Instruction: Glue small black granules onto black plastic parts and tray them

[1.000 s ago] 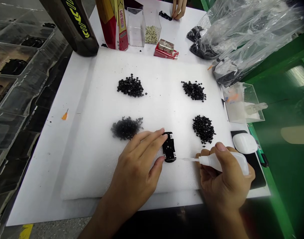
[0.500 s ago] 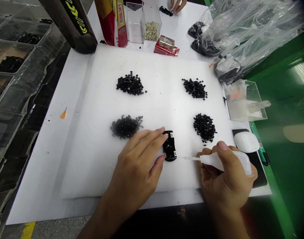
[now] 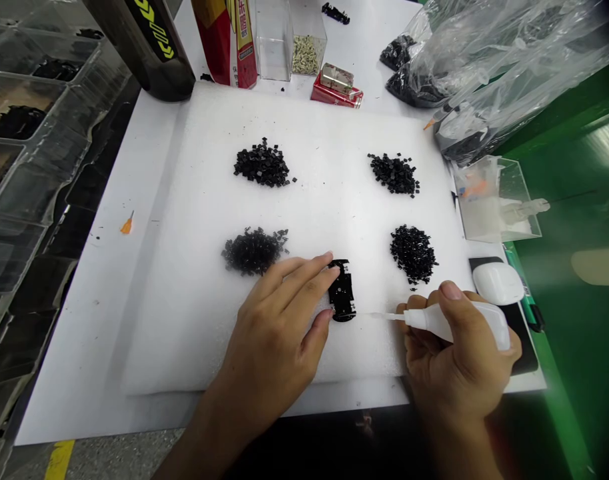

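Head view: left hand (image 3: pixel 272 330) braced low, holding a black plastic part (image 3: pixel 341 291) between forefinger and thumb on white foam sheet (image 3: pixel 184 333); right hand (image 3: pixel 459 350) grips a white squeeze bottle (image 3: pixel 457 325), nozzle (image 3: pixel 387 316) just beside the part.

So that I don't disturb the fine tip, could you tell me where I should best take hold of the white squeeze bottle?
Take the white squeeze bottle by its wide body, coming from the near side as the right hand does. The body offers a full grip, whereas the thin nozzle looks fragile and points toward the black plastic part.
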{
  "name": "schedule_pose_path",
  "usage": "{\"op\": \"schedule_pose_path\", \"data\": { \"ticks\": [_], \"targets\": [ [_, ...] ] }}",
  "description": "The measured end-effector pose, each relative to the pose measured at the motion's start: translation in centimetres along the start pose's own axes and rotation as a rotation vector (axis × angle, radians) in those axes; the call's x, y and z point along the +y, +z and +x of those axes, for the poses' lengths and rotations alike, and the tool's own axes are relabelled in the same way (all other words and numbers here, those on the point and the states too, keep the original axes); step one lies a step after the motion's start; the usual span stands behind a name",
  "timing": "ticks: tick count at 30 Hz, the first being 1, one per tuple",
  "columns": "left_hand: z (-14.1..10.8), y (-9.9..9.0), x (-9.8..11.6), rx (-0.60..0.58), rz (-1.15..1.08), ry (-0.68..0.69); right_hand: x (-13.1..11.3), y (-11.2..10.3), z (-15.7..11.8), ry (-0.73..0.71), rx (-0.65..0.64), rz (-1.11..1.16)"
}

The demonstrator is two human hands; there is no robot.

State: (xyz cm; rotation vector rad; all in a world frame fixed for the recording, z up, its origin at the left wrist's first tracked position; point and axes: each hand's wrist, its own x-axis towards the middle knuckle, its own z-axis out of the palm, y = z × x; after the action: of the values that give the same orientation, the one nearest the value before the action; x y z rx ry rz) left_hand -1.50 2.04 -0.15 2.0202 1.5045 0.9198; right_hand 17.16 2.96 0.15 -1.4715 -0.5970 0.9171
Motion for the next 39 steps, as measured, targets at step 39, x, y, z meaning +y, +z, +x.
{"op": "schedule_pose_path", "data": {
  "ticks": [39],
  "targets": [
    [-0.6,0.2,-0.8,0.026,0.047,0.064,-2.0,-5.1,4.3,-0.824,-0.525,-1.007]
  ]
}}
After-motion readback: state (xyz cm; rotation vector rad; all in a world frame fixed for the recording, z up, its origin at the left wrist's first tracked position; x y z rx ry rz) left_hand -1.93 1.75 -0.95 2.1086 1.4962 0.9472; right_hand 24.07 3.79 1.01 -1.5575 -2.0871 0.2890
